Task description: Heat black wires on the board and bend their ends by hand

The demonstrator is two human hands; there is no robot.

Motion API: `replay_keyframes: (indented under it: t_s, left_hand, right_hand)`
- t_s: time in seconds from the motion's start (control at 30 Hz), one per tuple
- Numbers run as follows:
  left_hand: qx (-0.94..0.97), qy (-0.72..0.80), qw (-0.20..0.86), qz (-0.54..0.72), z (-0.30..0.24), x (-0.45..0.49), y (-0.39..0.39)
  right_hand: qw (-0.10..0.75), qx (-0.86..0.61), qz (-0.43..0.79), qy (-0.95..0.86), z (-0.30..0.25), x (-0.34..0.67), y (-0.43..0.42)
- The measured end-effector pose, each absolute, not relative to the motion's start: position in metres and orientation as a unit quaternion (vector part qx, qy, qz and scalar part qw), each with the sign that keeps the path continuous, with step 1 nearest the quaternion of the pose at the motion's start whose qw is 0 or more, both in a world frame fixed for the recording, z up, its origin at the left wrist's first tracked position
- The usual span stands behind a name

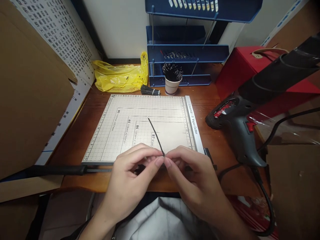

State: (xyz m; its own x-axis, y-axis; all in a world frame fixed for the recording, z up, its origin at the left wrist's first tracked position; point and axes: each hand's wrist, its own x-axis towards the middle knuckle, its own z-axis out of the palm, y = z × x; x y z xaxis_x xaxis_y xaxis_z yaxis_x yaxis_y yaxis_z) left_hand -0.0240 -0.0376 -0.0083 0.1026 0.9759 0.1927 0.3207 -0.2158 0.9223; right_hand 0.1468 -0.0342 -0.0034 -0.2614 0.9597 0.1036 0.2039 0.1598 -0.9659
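A thin black wire (156, 136) rises from between my fingertips and leans to the upper left, its far tip pale. My left hand (132, 176) pinches its lower end between thumb and forefinger. Right beside it, the thumb and forefinger of my right hand (192, 180) close on the same end, so the two hands nearly touch. What the fingertips cover cannot be seen. Under and beyond the hands lies a paper cutter (105, 140) with a printed grid. Behind it a paper cup (172, 87) holds many upright black wires (172, 71), and a tied bundle of black wires (150, 90) lies beside the cup.
A heat gun (240, 123) hangs at the right, its cable looping down. The cutter's black handle (60, 170) sticks out left. At the back are a yellow plastic bag (120, 78) and a blue rack (187, 53). A red box (240, 66) stands right, cardboard (32, 90) left.
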Motion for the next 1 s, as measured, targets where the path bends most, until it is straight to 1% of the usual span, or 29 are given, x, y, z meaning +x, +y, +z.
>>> replay_keyframes:
  t_s: [0.07,0.23,0.3,0.53,0.8,1.0]
  left_hand:
    - [0.673,0.496,0.332,0.437,-0.010,-0.025,-0.037]
    - [0.775,0.446,0.128,0.430,-0.015,-0.027,-0.036]
    - [0.790,0.446,0.097,0.410,-0.015,-0.028,-0.036]
    - [0.816,0.411,0.095,0.394,-0.022,-0.030,-0.036]
    - [0.811,0.420,0.125,0.387,-0.018,-0.029,-0.035]
    - [0.784,0.465,0.106,0.397,-0.020,-0.028,-0.038]
  right_hand:
    - [0.404,-0.455,0.491,-0.624,-0.003,0.147,-0.034]
    - [0.401,-0.456,0.577,-0.546,-0.002,0.145,-0.031]
    - [0.403,-0.446,0.613,-0.513,-0.004,0.144,-0.030]
    - [0.370,-0.428,0.715,-0.410,-0.012,0.141,-0.030]
    - [0.418,-0.394,0.750,-0.327,-0.015,0.138,-0.032]
    - [0.412,-0.409,0.753,-0.310,-0.015,0.138,-0.034]
